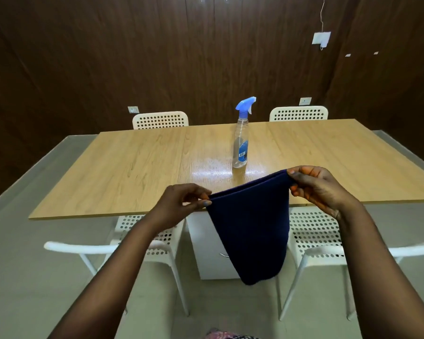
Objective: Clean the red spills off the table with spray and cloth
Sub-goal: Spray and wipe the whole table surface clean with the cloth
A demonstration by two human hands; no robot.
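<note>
Left hand (181,204) & right hand (316,185) pinch top corners of folded navy-blue cloth (251,231); clear blue-trigger spray bottle (241,145) upright on wooden desk (123,167) beyond right hand.

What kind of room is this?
Probably a meeting or dining room: a long wooden table, white chairs round it, and dark wood-panelled walls.
</note>
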